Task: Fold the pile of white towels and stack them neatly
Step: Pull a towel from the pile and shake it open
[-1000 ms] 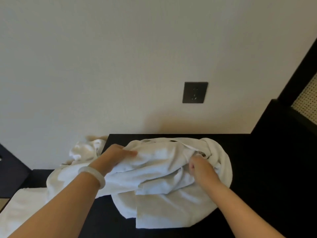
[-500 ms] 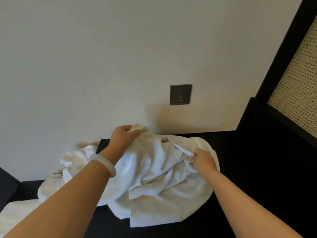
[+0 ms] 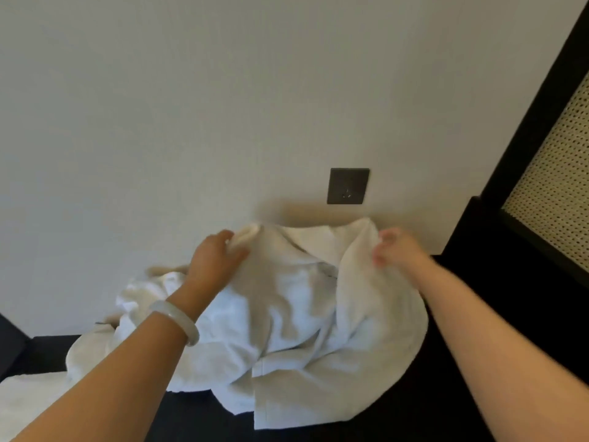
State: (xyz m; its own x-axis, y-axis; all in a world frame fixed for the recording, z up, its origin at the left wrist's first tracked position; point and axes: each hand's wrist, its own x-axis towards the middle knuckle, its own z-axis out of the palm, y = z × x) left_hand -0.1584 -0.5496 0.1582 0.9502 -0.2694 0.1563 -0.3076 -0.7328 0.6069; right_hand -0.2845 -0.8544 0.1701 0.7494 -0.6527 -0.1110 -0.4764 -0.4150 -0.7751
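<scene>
Dark wall socket [image 3: 348, 186] above black table [image 3: 446, 393], woven panel [image 3: 554, 193] right

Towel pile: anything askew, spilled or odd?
Nothing damaged. The towel pile lies crumpled on the black table, its left part trailing past the table's edge. Left hand and right hand pinch the top towel.

Outstretched left hand [image 3: 212, 256] and right hand [image 3: 398, 250] each pinch the towel [image 3: 302, 314].

towels [image 3: 287, 330] on table [image 3: 414, 419], cloth [image 3: 22, 397] perhaps left
</scene>
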